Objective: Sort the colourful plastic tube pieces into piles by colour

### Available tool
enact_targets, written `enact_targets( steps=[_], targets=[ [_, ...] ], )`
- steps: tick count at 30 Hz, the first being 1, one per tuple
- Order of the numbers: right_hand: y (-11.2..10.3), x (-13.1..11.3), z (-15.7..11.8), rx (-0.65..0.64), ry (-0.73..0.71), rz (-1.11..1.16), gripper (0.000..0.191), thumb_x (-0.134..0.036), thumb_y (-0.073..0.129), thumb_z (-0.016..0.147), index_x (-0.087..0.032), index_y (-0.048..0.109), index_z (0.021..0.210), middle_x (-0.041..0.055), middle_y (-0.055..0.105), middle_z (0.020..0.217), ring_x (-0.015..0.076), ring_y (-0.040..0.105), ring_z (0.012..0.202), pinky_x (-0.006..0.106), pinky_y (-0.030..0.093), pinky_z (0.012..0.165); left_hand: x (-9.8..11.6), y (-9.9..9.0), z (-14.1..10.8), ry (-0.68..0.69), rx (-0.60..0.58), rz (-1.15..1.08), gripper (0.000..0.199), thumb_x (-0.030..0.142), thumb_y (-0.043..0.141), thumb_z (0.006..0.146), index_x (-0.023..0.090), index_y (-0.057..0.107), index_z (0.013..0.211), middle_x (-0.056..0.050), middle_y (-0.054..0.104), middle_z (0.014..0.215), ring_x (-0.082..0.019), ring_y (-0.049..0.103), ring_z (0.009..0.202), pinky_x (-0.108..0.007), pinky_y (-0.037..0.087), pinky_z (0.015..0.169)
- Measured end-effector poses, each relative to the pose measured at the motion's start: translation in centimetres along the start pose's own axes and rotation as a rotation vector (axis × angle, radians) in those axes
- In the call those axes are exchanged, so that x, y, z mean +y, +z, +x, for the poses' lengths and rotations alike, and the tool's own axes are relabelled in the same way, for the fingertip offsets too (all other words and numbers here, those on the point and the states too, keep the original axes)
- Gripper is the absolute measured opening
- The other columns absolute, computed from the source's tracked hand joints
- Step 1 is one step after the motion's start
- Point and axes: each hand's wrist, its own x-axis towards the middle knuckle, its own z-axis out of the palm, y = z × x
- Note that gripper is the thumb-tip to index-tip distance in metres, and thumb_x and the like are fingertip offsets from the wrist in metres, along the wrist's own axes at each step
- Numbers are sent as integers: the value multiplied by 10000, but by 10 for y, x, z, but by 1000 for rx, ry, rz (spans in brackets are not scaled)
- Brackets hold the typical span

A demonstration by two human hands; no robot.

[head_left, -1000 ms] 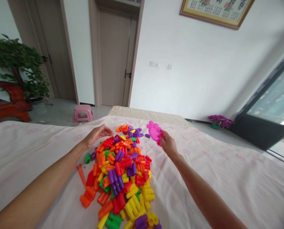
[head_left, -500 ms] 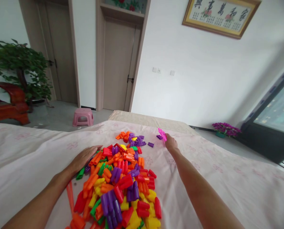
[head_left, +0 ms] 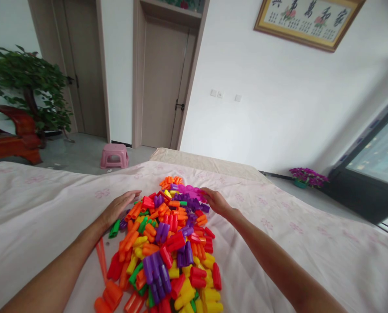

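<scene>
Outstretched right hand [head_left: 216, 201] grips pink piece [head_left: 191, 190] edge-on

Pale flower-patterned cloth [head_left: 311, 234], possibly a bedsheet, multicoloured plastic pieces [head_left: 162, 232] heaped on it

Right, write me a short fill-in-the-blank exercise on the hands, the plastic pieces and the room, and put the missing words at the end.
1. The bright pink piece is held in the ____.
2. The tubular piece beside the wrist of the left hand is coloured ____.
3. The pink stool stands on the ____.
4. The gold-framed picture hangs on the ____.

Missing words: right hand; green; floor; wall.
</scene>
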Motion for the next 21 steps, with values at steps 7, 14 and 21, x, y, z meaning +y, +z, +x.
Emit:
enact_targets(
  steps=[7,14,21],
  targets=[
    [6,-7,75,251,369,-220,408,-181,448,940,-228,613,1311,82,743,1100,234,685,996,327,499,877,-8,2,7,8,6,-32,710,683,476,889,181,599,1377,-130,570,1483,-287,560,1339,-400,372,1187],
    [64,-39,106,43,213,-211,352,-193,551,919,-301,681,1228,44,754,1124,244,678,1073,326,478,934,-6,-1,6,5,34,-32,767,704,457,892,171,551,1436,-140,563,1490,-287,527,1376,-399,344,1207],
    [41,-56,69,-52,4,258,340,-188,536,890,-209,642,1212,40,750,957,176,705,795,281,563,729,-14,-1,14,49,6,-19,751,680,412,916,179,521,1464,-109,470,1574,-252,400,1474,-387,263,1246]
  ],
)
